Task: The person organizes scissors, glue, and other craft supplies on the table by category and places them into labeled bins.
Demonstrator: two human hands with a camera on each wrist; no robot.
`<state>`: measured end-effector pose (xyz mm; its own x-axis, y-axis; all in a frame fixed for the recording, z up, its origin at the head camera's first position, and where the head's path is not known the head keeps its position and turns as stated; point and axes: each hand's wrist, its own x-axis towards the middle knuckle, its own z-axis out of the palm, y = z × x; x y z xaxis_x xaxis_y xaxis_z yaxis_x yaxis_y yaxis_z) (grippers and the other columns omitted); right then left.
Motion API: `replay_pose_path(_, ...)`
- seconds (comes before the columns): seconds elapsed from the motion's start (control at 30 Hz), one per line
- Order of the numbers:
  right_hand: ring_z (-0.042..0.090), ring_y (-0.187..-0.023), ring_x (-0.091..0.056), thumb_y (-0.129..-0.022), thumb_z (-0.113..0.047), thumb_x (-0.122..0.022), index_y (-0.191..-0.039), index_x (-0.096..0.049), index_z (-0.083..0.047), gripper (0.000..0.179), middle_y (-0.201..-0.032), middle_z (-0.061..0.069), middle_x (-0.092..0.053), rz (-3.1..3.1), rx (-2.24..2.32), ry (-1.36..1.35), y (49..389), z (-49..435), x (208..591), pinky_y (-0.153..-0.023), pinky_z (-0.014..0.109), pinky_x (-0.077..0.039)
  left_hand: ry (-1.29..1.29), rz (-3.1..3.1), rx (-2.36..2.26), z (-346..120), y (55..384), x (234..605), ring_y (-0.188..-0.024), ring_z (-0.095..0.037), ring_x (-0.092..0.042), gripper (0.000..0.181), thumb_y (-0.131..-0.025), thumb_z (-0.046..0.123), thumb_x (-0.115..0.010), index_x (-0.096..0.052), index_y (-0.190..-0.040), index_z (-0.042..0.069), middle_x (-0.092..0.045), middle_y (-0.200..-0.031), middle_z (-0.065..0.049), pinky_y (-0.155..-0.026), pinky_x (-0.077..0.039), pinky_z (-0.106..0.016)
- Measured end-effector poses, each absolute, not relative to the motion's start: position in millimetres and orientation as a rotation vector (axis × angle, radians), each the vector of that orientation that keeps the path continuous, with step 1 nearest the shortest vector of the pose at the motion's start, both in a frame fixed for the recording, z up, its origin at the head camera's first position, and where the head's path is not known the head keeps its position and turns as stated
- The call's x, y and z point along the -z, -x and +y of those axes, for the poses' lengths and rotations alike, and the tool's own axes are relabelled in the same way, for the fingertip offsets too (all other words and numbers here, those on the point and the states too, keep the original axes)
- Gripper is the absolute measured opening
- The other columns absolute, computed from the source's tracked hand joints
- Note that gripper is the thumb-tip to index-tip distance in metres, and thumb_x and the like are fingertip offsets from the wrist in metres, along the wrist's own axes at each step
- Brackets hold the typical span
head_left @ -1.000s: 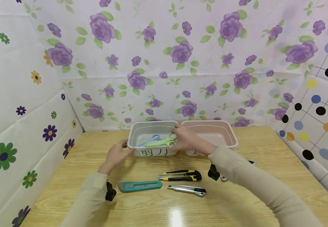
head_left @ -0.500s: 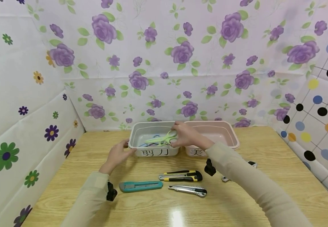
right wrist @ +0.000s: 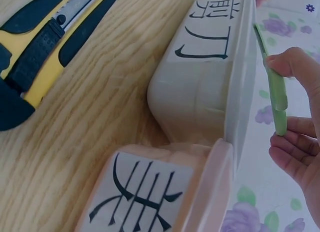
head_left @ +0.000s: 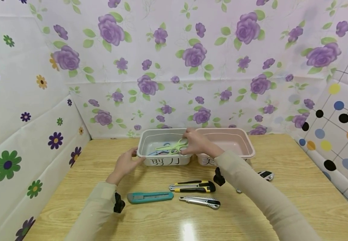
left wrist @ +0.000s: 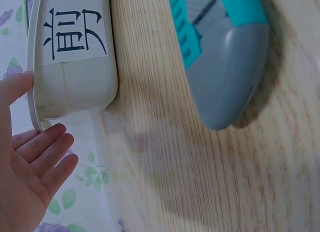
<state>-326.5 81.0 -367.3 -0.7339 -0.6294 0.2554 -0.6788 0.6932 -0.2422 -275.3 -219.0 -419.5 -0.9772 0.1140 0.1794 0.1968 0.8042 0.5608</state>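
My right hand [head_left: 194,142] pinches light green scissors [head_left: 174,147] by the handle loops, blades toward the left, above the grey-white bin [head_left: 149,134]. In the right wrist view the scissors [right wrist: 276,89] stand edge-on between thumb and fingertips, beyond the bin's rim. Inside that bin lie blue scissors [head_left: 158,152], partly covered by the green ones. At the bin's left corner my left hand [head_left: 126,165] holds the rim, thumb on the front edge and fingers around the end. The left wrist view shows the hand's [left wrist: 27,177] fingers extended by the bin's [left wrist: 75,86] end wall.
A pink bin [head_left: 246,142] stands right of the grey-white one. In front lie a teal utility knife [head_left: 150,197], a yellow-and-black utility knife [head_left: 193,186] and a silver utility knife [head_left: 200,201]. Another knife [head_left: 266,174] is partly behind the right sleeve. Floral cloth hangs behind.
The green scissors and right hand shift only slightly within the bin's opening. The right forearm has swung a little leftward, uncovering more of the right-hand knife's end. The left hand stays at the rim.
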Motion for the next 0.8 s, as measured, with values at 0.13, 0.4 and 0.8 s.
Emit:
replay_pose_path(0.13,0.017,-0.073,-0.051,-0.063,-0.035,-0.075,-0.103,-0.064,0.005,0.058,-0.091,0.010,-0.053,-2.750,-0.485,-1.071,327,80,373,-0.064,0.027,-0.048,0.258,-2.848,0.917,-218,275,420,-0.104,-0.036,-0.056,0.065,-0.084,0.037,-0.062,-0.043,-0.131,-0.003,-0.061,-0.110,-0.021,-0.086,-0.044,-0.052)
replay_pose_path(0.4,0.015,-0.067,-0.050,-0.065,-0.035,-0.073,-0.105,-0.064,0.005,0.058,-0.092,0.010,-0.053,-2.761,-0.508,-1.024,327,77,378,-0.059,0.024,-0.046,0.262,-2.848,0.916,-218,275,422,-0.104,-0.035,-0.057,0.065,-0.084,0.039,-0.062,-0.044,-0.131,-0.001,-0.062,-0.109,-0.020,-0.086,-0.044,-0.052)
replay_pose_path(0.8,0.016,-0.066,-0.049,-0.064,-0.034,-0.073,-0.100,-0.065,0.006,0.054,-0.090,0.010,-0.052,-2.737,-0.496,-0.999,328,74,381,-0.055,0.024,-0.045,0.264,-2.851,0.893,-220,276,421,-0.104,-0.035,-0.057,0.065,-0.084,0.038,-0.062,-0.043,-0.131,-0.002,-0.062,-0.110,-0.020,-0.086,-0.044,-0.053)
